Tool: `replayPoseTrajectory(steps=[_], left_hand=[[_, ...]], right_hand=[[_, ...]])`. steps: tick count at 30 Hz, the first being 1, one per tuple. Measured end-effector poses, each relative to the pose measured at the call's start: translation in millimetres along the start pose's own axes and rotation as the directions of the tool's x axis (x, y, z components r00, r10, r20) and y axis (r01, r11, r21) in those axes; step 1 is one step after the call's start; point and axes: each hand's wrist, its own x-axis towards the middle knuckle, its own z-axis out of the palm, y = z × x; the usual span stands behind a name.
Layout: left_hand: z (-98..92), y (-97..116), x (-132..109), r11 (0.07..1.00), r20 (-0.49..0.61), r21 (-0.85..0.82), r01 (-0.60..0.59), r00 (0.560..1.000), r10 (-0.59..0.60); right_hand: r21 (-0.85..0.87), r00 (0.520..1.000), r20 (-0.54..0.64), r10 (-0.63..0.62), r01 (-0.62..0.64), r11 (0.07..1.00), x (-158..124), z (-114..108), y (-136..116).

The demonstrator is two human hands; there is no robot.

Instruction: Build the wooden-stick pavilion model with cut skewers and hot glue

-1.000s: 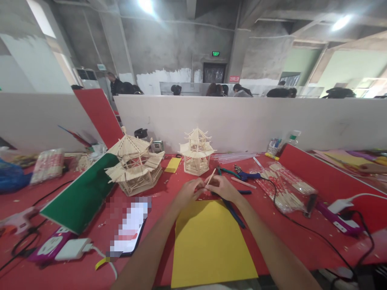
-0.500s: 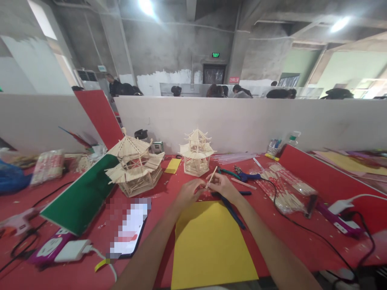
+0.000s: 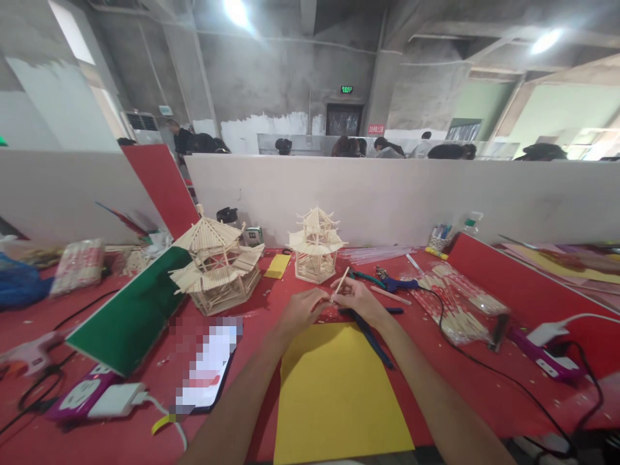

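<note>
A thin wooden stick (image 3: 342, 279) slants upward from between my fingers. My right hand (image 3: 359, 299) is closed in a pinch around it. My left hand (image 3: 305, 309) curls in from the other side, its fingertips closed at the stick's lower end; the exact contact is too small to see. Just behind my hands stands a small tiered pavilion model (image 3: 317, 248) made of sticks. To the left is a larger stick pavilion (image 3: 213, 265). A yellow sheet (image 3: 339, 394) lies below my wrists, and blue-handled pliers (image 3: 372, 339) rest partly under my right hand.
A phone (image 3: 210, 368) lies at left, near a green board (image 3: 128, 316) and a purple power strip (image 3: 80, 397). On the right are a blue glue gun (image 3: 400, 283) with its cord, bagged sticks (image 3: 450, 303) and a red board (image 3: 527, 297). A white partition (image 3: 387, 200) closes the back.
Both hands stay almost in place with the stick between them. The view shifts very slightly; nothing on the table has visibly moved.
</note>
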Motion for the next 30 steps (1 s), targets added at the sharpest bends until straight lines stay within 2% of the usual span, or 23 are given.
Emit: replayPoseTrajectory(steps=[14, 21, 30], left_hand=[[0.6, 0.2, -0.2, 0.998, 0.005, 0.052, -0.022, 1.000, 0.021], [1.7, 0.4, -1.7, 0.994, 0.006, 0.097, -0.056, 0.998, 0.056], [0.3, 2.9, -1.6, 0.987, 0.014, 0.135, -0.087, 0.996, 0.086]], right_hand=[[0.010, 1.000, 0.005, 0.004, -0.004, 1.000, -0.6, -0.4, -0.4], [0.037, 0.997, 0.031, 0.065, -0.066, 0.997, -1.3, -3.2, 1.7], [0.043, 0.995, 0.057, 0.083, -0.086, 0.995, -2.9, -4.3, 2.3]])
